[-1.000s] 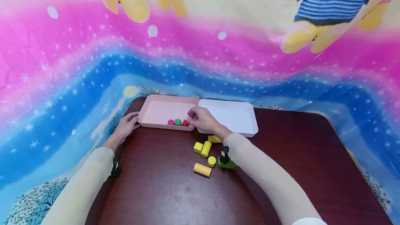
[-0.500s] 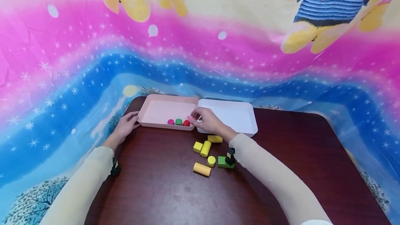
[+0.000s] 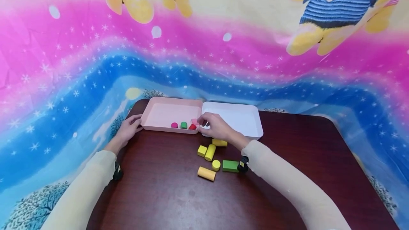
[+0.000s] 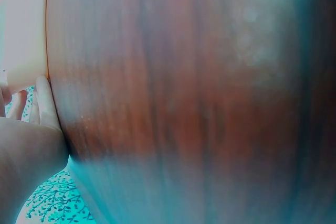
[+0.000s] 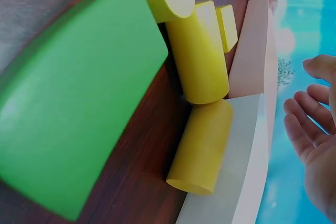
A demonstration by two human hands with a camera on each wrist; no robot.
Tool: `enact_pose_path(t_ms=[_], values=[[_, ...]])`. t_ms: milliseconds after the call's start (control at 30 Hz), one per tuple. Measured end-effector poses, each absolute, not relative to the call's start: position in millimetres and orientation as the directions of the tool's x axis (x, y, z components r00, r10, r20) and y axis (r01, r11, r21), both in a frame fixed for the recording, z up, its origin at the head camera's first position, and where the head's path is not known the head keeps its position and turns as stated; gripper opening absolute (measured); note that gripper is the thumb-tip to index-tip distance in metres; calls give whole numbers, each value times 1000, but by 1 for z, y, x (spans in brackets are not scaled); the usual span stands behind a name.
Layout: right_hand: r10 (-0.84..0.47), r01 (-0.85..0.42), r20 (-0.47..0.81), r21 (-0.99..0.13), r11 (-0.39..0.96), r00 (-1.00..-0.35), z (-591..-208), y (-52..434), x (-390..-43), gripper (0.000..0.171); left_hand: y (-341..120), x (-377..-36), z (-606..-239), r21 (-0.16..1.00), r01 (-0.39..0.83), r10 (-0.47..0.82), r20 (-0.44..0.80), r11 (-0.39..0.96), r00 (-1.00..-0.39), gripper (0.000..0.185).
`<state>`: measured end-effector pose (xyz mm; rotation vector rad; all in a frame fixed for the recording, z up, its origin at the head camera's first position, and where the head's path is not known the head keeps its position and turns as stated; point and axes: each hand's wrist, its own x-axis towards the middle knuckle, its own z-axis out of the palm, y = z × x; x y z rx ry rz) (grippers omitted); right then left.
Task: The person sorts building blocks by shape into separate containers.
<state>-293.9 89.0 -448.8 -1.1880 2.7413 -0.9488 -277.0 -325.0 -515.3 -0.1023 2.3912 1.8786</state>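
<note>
Left hand (image 3: 127, 129) rests against the pink tray's (image 3: 159, 111) near-left corner, fingers relaxed on the rim. Right hand (image 3: 216, 126) hovers over the seam between pink tray and white tray (image 3: 243, 114), fingers loose, holding nothing. Magenta (image 3: 174, 125), green (image 3: 183, 125) and red (image 3: 192, 126) pieces sit in the pink tray's front edge. Yellow blocks (image 3: 210, 152) and a green block (image 3: 230, 165) lie on the table (image 3: 166, 194) just nearer.

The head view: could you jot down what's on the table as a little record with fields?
Table: dark wood
Trays: pink tray beside white tray
In pink tray: magenta, green and red pieces in a row
Loose blocks: yellow blocks, green block
Left hand: touches the pink tray's left edge
Right hand: over the trays' near edge, fingers relaxed, holding nothing
</note>
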Motion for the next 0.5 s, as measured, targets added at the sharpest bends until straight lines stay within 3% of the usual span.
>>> enact_pose_path(t_ms=[500], values=[[-692,-675,222,-546,495,-687,-447,103,-276,23,-328,-277,-516,962,-118,5,-123,248,-992,53]])
